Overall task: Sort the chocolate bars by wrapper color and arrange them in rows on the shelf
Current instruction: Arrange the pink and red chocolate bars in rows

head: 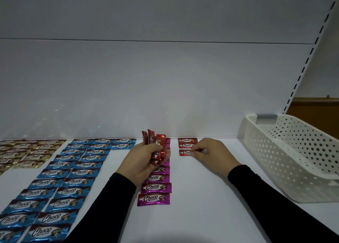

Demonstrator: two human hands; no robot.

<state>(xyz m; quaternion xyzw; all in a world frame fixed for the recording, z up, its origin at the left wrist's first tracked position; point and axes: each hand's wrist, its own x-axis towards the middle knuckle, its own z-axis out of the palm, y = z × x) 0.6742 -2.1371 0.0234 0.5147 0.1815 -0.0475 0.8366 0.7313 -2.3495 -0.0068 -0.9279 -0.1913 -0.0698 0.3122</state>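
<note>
- On the white shelf (201,196), sorting looks well advanced: gold bars (27,153) lie at the far left, blue bars (69,171) in columns beside them, a purple column (156,187) in the middle, and a red column (187,146) just begun to the right.
- Left hand (145,160) is curled round a bunch of red bars (155,145), held upright above the purple column; at least four show.
- Right hand (209,151) pinches the right end of the third red bar (185,152), nearest of the red column and lying on the shelf.
- Counts: three red bars laid; about five purple bars clearly visible, more hidden behind the left hand; blue runs past twenty, cut by the frame edge; gold is too blurred to count.
- Remaining, by my judgement: the handful of reds. White basket (293,160) at the right shows no bars from this angle.
</note>
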